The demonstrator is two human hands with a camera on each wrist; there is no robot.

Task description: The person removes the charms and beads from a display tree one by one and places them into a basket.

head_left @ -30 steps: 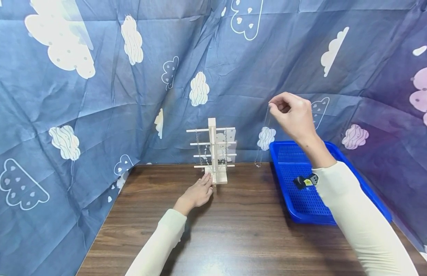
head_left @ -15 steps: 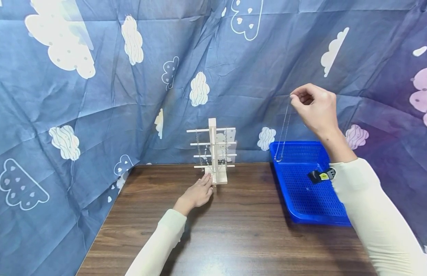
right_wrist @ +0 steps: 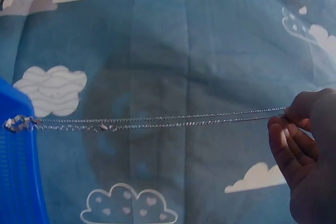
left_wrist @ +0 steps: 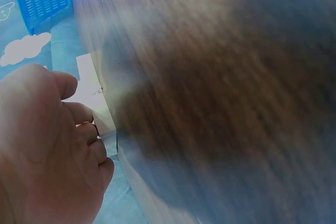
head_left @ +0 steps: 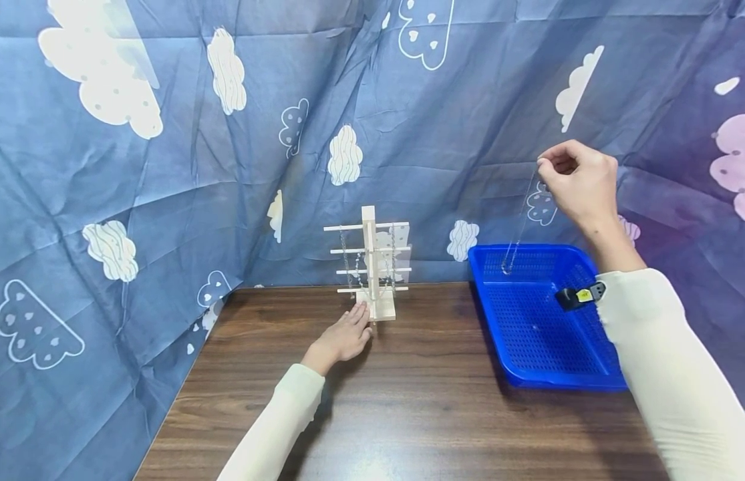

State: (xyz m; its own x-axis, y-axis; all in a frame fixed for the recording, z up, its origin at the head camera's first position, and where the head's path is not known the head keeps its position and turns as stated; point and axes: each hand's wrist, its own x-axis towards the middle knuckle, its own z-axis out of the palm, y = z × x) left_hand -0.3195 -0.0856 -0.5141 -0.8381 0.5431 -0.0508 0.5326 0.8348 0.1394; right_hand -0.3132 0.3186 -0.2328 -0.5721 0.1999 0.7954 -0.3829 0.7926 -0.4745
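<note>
Thumb and fingertips of my right hand (head_left: pixel 582 184) pinch the top of a thin silver necklace (right_wrist: pixel 184 123). It dangles in a long loop, its chunkier lower end in front of the back wall of the blue basket (head_left: pixel 504 361). My left hand (head_left: pixel 343 334) rests its fairly straight fingers on the base of a wooden jewelry stand (head_left: pixel 369 247). Several chains (head_left: pixel 343 250) hang from the stand's pegs on both sides. In the left wrist view, the left fingers touch the pale wooden base (left_wrist: pixel 105 121).
The basket stands at the right of the brown wooden table (head_left: pixel 420 387). A blue cloud-patterned cloth (head_left: pixel 408 133) hangs right behind the table. A black strap with a yellow label (head_left: pixel 579 296) is at the right sleeve cuff, above the basket.
My right hand has moved right and slightly up, carrying the necklace from beside the basket to over its back part. The left hand has stayed on the stand's base.
</note>
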